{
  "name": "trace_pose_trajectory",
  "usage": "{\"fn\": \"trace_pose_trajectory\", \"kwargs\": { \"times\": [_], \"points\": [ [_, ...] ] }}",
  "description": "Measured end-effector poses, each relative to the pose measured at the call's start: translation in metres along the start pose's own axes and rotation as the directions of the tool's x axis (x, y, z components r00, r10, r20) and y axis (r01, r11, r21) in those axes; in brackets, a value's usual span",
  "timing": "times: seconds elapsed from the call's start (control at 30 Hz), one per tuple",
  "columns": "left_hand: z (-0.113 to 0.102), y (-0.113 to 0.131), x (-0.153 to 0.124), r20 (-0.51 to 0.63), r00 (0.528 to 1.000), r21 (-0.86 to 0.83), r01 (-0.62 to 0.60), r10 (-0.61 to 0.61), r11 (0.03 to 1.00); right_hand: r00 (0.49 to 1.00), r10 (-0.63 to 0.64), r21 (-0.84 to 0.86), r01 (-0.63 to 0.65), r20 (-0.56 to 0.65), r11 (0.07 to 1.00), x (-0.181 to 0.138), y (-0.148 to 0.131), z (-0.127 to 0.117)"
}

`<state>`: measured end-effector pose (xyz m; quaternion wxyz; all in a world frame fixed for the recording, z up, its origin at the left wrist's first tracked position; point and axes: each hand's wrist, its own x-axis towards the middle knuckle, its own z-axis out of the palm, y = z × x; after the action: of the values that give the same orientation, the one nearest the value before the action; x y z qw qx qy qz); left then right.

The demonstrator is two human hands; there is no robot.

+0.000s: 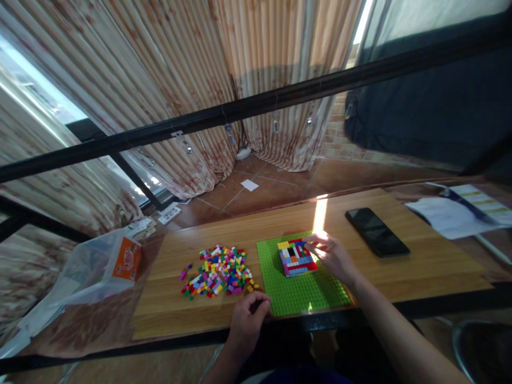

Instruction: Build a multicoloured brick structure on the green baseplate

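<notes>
A green studded baseplate (312,296) lies on the wooden board, and a low, roughly square build of colourful toy bricks (294,258) sits on its upper part. Its walls show yellow, red, blue and white bricks, with a dark gap near the middle. My right hand (330,258) reaches over the plate from the right. Its fingers are closed on a toy brick at the build's upper right corner; the fingertips partly hide it. By the plate's lower left corner rests my left hand (248,318), fingers curled and thumb against the forefinger. Whatever lies between them cannot be made out.
Loose toy bricks (220,271) are heaped left of the plate. A black phone (377,232) lies at the right, with papers (452,216) beyond it. At the far left stands a clear plastic box (94,269) with an orange label. A dark rail (248,108) crosses behind the table.
</notes>
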<state>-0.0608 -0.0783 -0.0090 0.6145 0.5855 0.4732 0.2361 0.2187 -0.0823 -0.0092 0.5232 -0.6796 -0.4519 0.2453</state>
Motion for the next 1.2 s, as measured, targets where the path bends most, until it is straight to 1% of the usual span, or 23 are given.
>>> {"fn": "trace_pose_trajectory", "kwargs": {
  "times": [0.1,0.23,0.37,0.5,0.57,0.63,0.83,0.97,1.07,1.2],
  "points": [
    [0.0,-0.001,0.003,0.014,1.0,-0.008,0.017,-0.017,1.0,1.0,0.021,0.032,-0.021,0.009,0.999,0.004,-0.002,0.0],
    [0.001,-0.001,0.004,0.017,0.999,-0.008,0.032,-0.032,0.999,0.999,0.048,0.149,-0.051,0.021,0.987,0.008,-0.006,0.0],
    [0.001,-0.003,0.003,0.019,0.999,-0.003,0.029,-0.029,1.0,0.988,0.146,0.272,-0.153,0.043,0.95,0.009,-0.007,0.002],
    [0.002,-0.004,0.002,0.018,0.999,0.006,0.038,-0.038,0.999,0.955,0.262,0.393,-0.295,0.137,0.871,0.007,-0.007,0.006],
    [0.002,-0.004,0.002,0.018,0.999,0.009,0.043,-0.043,0.999,0.934,0.308,0.416,-0.357,0.182,0.837,0.007,-0.007,0.007],
    [0.002,-0.004,0.002,0.018,0.999,0.013,0.045,-0.045,0.999,0.922,0.331,0.417,-0.387,0.203,0.822,0.006,-0.008,0.008],
    [0.004,0.0,0.001,0.007,0.999,0.012,0.048,-0.048,0.999,0.909,0.355,0.423,-0.416,0.219,0.805,0.008,-0.006,0.008],
    [0.005,0.006,0.0,0.005,0.998,0.011,0.063,-0.063,0.998,0.896,0.381,0.461,-0.443,0.227,0.769,0.008,-0.005,0.009],
    [0.005,0.007,-0.001,-0.001,0.999,0.001,0.05,-0.05,0.999,0.907,0.358,0.468,-0.422,0.224,0.777,0.007,-0.006,0.008],
    [0.005,0.003,0.0,0.011,1.0,0.01,0.014,-0.014,1.0,0.919,0.328,0.468,-0.394,0.22,0.791,0.006,-0.005,0.006]
  ]
}}
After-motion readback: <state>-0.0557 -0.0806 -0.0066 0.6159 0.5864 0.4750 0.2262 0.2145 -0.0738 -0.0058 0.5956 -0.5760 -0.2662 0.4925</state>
